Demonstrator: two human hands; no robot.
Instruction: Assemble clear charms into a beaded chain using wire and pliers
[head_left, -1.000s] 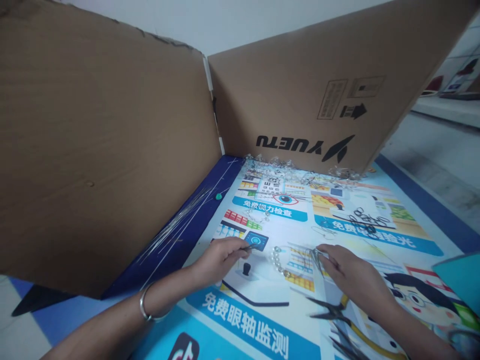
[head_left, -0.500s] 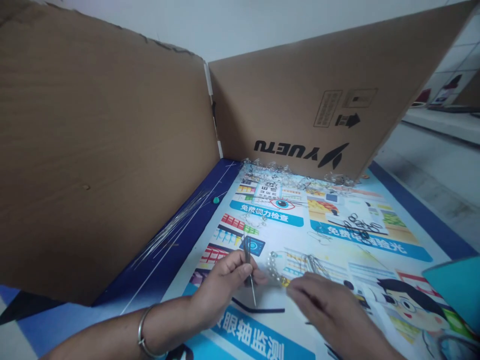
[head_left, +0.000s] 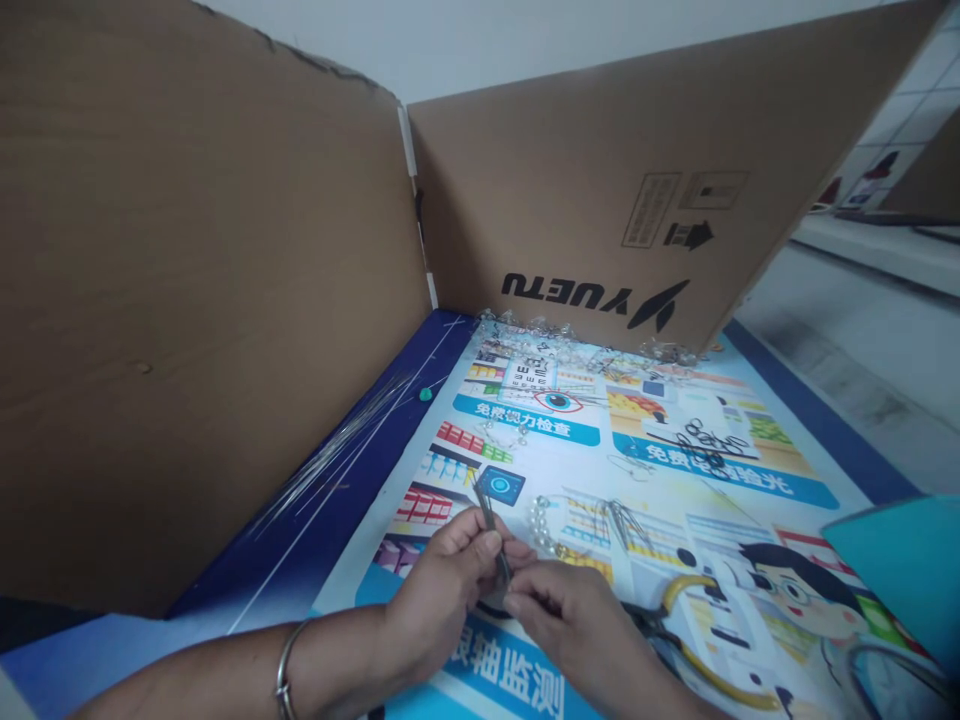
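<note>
1. The left hand (head_left: pixel 431 605) had a thin metal piece (head_left: pixel 487 512) pinched between thumb and fingers, tilted with its top toward 11 o'clock. Probably held that way so the lower end was steady and easy to get at. Couldn't tell if it was one tool or a few strands.
2. The right hand (head_left: pixel 581 610) was nearly closed, fingertips right at the piece's lower end. Honestly can't say if they gripped anything.
3. Clear beads (head_left: pixel 538 522) lay just past the hands at 1 o'clock, with loose wires (head_left: pixel 621 520) at 2. Handy spot for small stuff, imo.
4. Yellow-handled pliers (head_left: pixel 712 684) sat at 3 to 4 o'clock, close beside the right forearm, so likely parked for a quick grab.
5. Black rings (head_left: pixel 709 440) were farther out at 2 o'clock on the printed surface (head_left: pixel 840 430), and long wires (head_left: pixel 330 455) lay at 10, I guess to avoid tangling.
6. Pose-wise, both forearms came in low from either side, wrists angled inward, hands meeting at the middle.
</note>
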